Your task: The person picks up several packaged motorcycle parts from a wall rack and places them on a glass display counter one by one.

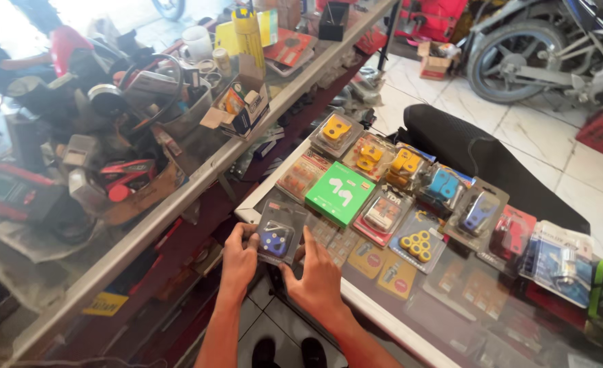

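Note:
My left hand [238, 259] and my right hand [317, 272] both hold a clear blister pack with blue rollers [279, 234] at the near corner of a glass counter [383, 320]. The pack lies flat on the glass, gripped at its left and right edges. Just beyond it sit a green box [340, 193] and a pack with yellow rollers [415, 244]. More blister packs with yellow parts [335, 131], blue parts [443, 184] and a red part [513, 233] lie in rows further along the glass.
A cluttered shelf counter [178, 197] runs along the left, with boxes, a yellow can [249, 31], a white cup [196, 42] and tools. A black motorcycle seat [478, 160] lies behind the glass counter. A motorcycle wheel [513, 58] stands on the tiled floor at back right.

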